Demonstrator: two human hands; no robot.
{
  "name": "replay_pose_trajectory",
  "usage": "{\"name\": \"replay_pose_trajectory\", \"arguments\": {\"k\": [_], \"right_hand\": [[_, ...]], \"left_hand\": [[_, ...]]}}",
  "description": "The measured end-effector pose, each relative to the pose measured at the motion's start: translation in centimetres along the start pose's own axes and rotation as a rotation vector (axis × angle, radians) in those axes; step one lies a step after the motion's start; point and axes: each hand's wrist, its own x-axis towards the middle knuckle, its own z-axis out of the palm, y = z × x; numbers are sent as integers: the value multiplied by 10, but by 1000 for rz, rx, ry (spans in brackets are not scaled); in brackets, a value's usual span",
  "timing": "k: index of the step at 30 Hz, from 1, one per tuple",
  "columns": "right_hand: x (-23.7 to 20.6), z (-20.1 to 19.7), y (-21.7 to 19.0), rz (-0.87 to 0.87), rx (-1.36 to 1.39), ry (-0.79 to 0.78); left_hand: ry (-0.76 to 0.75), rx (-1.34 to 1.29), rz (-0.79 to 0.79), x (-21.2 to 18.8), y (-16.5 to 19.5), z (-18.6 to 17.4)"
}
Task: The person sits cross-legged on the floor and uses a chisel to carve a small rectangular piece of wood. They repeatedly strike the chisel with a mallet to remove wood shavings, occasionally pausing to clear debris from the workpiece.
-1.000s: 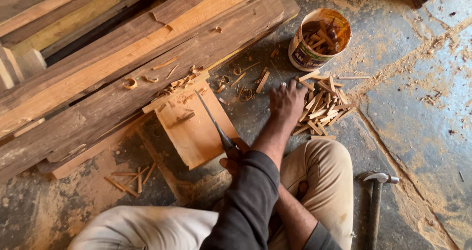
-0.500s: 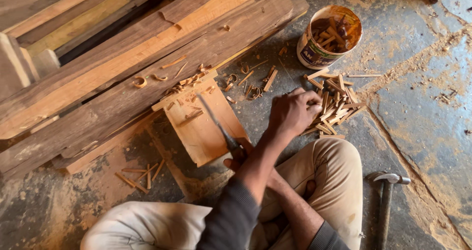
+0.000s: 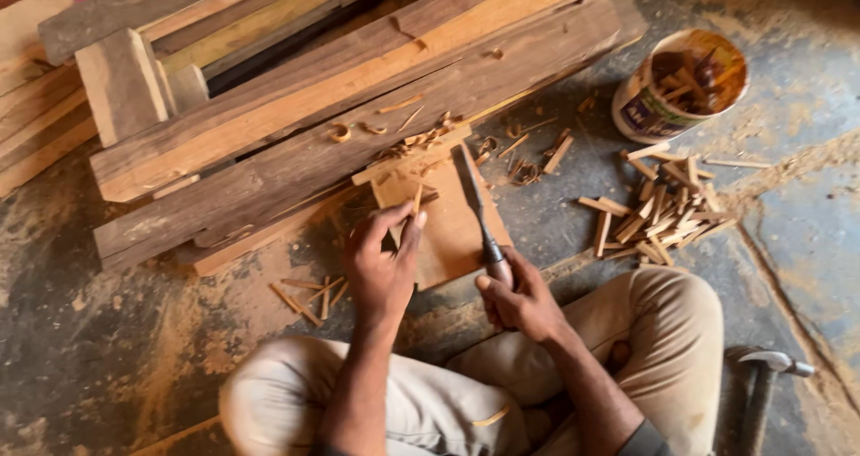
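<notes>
We see our own two bare arms running up from the bottom edge into the left hand (image 3: 383, 268) and the right hand (image 3: 524, 302), with no gloves, rings, watch or bracelet on either. Our forearms are uncovered; only at the lower right does a dark grey sleeve cuff (image 3: 647, 438) show, pushed up near the elbow. We wear light beige trousers (image 3: 672, 331) of plain cloth, creased at the knees and dusted with sawdust, with one pale curled wood shaving (image 3: 488, 416) clinging to the fabric on our lap. The left trouser leg (image 3: 287, 393) looks paler than the right one, almost cream-coloured.
</notes>
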Motion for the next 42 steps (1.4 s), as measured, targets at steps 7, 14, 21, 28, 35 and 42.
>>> {"name": "replay_pose_trajectory", "arguments": {"k": [7,14,21,28,35,42], "right_hand": [[5,-1,12,-3,-21,-9],[4,0,17,-14,-42,1],[-1,1,18,9,-45,10],[-3,3,17,16,-109,30],[-5,4,18,20,-108,33],[-7,5,20,22,-115,35]], "left_hand": [[43,246,99,1,-50,32],[26,284,45,-10,-65,33],[-26,361,15,-18,-68,36],[-241,278,-297,-25,-74,37],[-184,416,-78,-27,-74,32],[-132,532,83,-28,-80,36]]}}
